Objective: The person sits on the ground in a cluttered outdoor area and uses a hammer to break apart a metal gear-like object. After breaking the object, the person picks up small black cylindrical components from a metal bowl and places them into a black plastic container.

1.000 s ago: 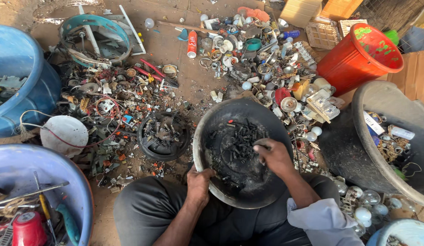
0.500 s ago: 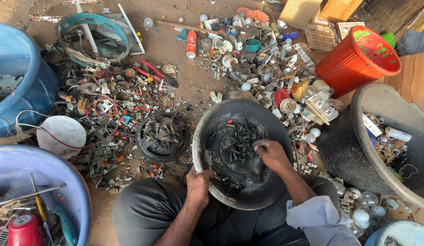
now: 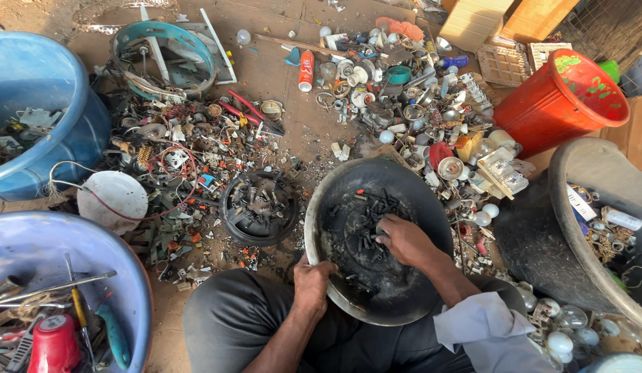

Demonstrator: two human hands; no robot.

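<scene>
The left hand point(image 3: 313, 280) grips the near rim of a dark metal pan point(image 3: 376, 238) on the person's lap. The right hand point(image 3: 402, 238) rests inside, fingers curled on small black scraps point(image 3: 366, 224). Many scraps remain in the pan, and heaps of mixed junk point(image 3: 190, 166) cover the floor point(image 3: 279, 76), so most of the picking looks unfinished.

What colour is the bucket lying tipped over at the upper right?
The bucket is orange-red with green splashes inside its rim, seen in the head view.
</scene>
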